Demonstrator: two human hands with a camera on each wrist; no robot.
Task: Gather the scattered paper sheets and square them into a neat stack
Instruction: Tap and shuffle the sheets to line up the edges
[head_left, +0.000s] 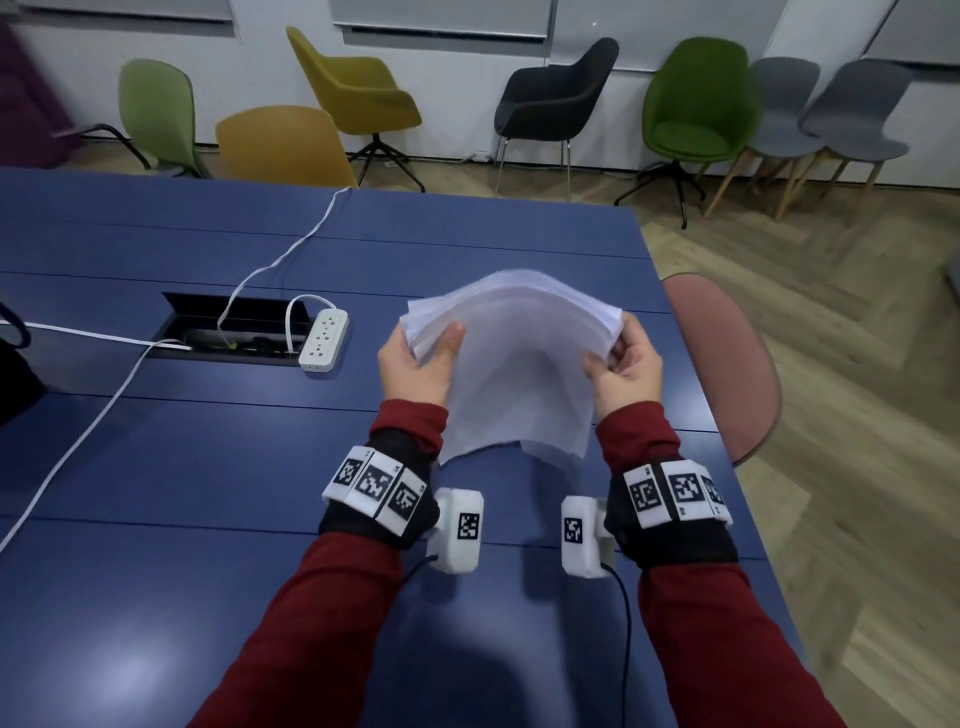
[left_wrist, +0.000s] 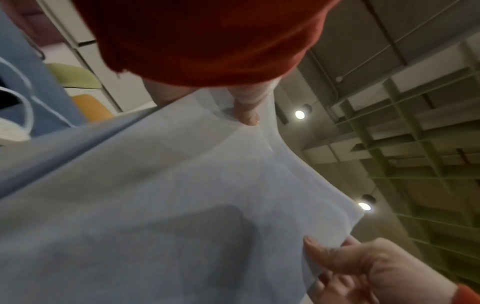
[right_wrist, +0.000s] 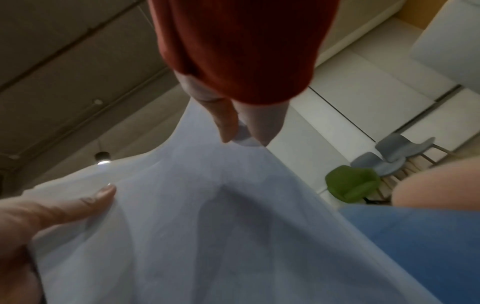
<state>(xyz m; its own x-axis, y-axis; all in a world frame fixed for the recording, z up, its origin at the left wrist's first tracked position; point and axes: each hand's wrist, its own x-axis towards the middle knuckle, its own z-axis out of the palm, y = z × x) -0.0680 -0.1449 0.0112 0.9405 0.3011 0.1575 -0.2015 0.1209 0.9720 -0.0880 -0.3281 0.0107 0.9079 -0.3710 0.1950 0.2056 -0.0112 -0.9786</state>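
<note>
I hold a stack of white paper sheets (head_left: 519, 364) in the air above the blue table (head_left: 208, 467), near its right edge. The sheets bow upward in the middle and their edges are slightly fanned. My left hand (head_left: 431, 353) grips the stack's left edge with the thumb on top. My right hand (head_left: 608, 358) pinches the right edge. In the left wrist view the paper (left_wrist: 182, 205) fills the frame, with my left hand (left_wrist: 249, 117) on it at the top and my right hand (left_wrist: 363, 273) at the bottom right. In the right wrist view my right hand (right_wrist: 239, 131) pinches the paper (right_wrist: 207, 226).
A white power strip (head_left: 323, 340) lies beside an open cable hatch (head_left: 228, 327) left of the paper, with white cables (head_left: 78, 447) running across the table. A pink chair (head_left: 727, 364) stands at the table's right edge. Several chairs line the far wall.
</note>
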